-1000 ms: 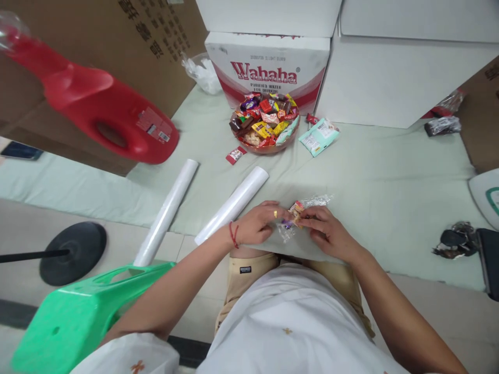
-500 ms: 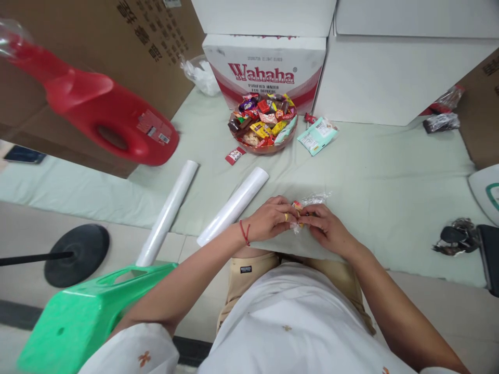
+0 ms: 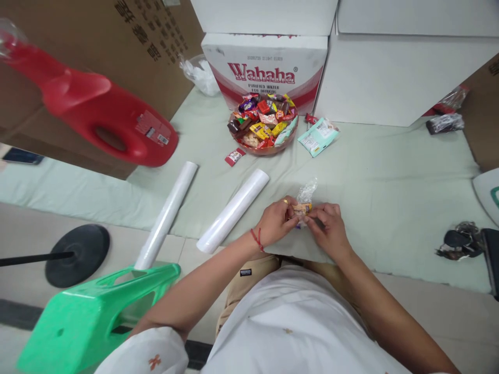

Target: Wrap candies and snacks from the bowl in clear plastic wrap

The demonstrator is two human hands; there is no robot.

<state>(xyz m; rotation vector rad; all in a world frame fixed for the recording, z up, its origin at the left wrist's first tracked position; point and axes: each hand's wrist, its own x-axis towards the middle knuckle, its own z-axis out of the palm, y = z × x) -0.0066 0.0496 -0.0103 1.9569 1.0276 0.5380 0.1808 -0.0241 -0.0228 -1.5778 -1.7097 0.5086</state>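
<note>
Both hands meet over the pale green cloth near its front edge. My left hand, with a ring and a red string bracelet, pinches the left side of a small candy bundle in clear wrapping. The fingers of my right hand close on its right side. Yellow and purple bits show between the fingertips. Crinkled clear plastic sticks up behind the bundle. Farther back, a bowl is heaped with wrapped sweets. A red packet lies in front of the bowl and a mint-green packet to its right.
Two white rolls lie left of my hands. A red jug is at the upper left, above a green stool. White boxes stand behind. Keys are at the right.
Both hands have turned around the bundle, and my left hand has shifted slightly right. The clear plastic now points upward instead of right, and more yellow shows.
</note>
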